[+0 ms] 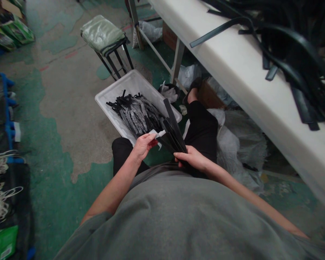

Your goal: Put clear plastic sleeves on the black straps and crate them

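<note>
Flat black strips fan out in a bundle above my lap, and my right hand is closed around their lower part. My left hand pinches a whitish piece at the upper left edge of the bundle; it looks like thin paper or film, too small to tell exactly. Just beyond both hands, a white plastic bin rests tilted near my knees. Inside it lies a heap of black and greyish strips, several with pale, wrinkled surfaces.
A white table runs along the right, with long black strips hanging over its edge. Behind the bin stands a stool with a green covered seat. Plastic bags lie under the table. Blue-edged crates line the left.
</note>
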Demonstrator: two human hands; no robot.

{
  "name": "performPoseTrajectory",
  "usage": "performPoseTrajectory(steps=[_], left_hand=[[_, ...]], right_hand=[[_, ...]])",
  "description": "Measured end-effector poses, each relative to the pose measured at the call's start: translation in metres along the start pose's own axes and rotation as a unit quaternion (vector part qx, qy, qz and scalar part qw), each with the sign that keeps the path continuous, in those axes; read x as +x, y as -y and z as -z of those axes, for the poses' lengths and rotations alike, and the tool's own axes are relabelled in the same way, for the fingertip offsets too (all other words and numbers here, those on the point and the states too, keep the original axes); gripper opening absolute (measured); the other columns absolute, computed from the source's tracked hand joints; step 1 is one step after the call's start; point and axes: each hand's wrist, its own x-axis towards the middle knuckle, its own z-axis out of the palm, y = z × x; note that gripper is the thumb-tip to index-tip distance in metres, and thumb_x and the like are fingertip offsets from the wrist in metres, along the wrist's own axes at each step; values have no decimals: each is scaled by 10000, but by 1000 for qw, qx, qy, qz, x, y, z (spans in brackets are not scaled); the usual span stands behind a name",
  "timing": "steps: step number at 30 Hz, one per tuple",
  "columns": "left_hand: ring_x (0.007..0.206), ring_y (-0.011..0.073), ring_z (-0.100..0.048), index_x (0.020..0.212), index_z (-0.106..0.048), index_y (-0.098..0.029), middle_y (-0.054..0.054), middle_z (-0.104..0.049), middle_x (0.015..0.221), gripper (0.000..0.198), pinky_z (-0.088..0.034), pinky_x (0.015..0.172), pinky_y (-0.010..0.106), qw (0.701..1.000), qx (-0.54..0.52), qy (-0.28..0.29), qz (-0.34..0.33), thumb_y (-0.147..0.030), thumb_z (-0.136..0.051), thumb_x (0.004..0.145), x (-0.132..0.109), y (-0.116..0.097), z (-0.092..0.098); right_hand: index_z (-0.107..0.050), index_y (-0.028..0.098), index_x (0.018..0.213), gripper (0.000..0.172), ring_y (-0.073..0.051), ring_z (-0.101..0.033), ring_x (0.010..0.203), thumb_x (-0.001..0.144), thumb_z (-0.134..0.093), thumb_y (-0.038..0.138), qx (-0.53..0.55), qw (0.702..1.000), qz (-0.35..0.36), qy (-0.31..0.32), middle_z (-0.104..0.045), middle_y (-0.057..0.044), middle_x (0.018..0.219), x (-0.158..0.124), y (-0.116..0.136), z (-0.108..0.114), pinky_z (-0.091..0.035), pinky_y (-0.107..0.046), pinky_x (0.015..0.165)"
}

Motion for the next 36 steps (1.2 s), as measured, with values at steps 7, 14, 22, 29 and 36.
performPoseTrajectory(steps=[7, 14, 22, 29, 36], left_hand=[[566, 99, -599, 697, -645, -139, 6, -670, 636, 283, -496, 603, 224, 1000, -13, -9, 19, -261, -866, 570, -9, 7, -5], [548, 83, -564, 642, -644, -125, 0, -628, 593, 268, -453, 586, 213, 998, 10, 46, 42, -266, -862, 575, -19, 19, -20], [508, 59, -475, 672, -645, -131, -29, -568, 572, 272, -423, 545, 214, 998, -44, 42, 3, -242, -861, 550, -29, 2, -21], [520, 35, -487, 778, -719, -129, -1, -658, 700, 312, -410, 520, 169, 994, -84, 34, -56, -217, -865, 518, -28, -17, -22], [518, 44, -504, 749, -708, -119, 2, -644, 672, 287, -428, 533, 181, 994, -64, 74, -38, -222, -867, 534, -31, -20, -21]], right_hand=[[-592, 136, 658, 273, -98, -547, 454, 750, -668, 381, -13, 1000, -2, 23, -599, -12, 538, -1, 0, 3, -428, -203, 443], [-593, 152, 809, 217, -107, -588, 519, 731, -708, 318, -2, 998, 62, 12, -659, -13, 668, 6, 20, 1, -464, -207, 488], [-591, 197, 994, 216, -162, -631, 652, 811, -631, 304, -148, 969, 196, -21, -680, -3, 759, -16, 27, 10, -515, -279, 625], [-574, 199, 1065, 286, -199, -660, 684, 801, -628, 298, -179, 958, 224, -24, -702, -20, 798, -3, 50, -3, -522, -299, 628], [-584, 187, 984, 199, -210, -647, 760, 812, -604, 286, -269, 915, 284, -97, -680, -26, 818, 3, 62, -10, -497, -299, 687]])
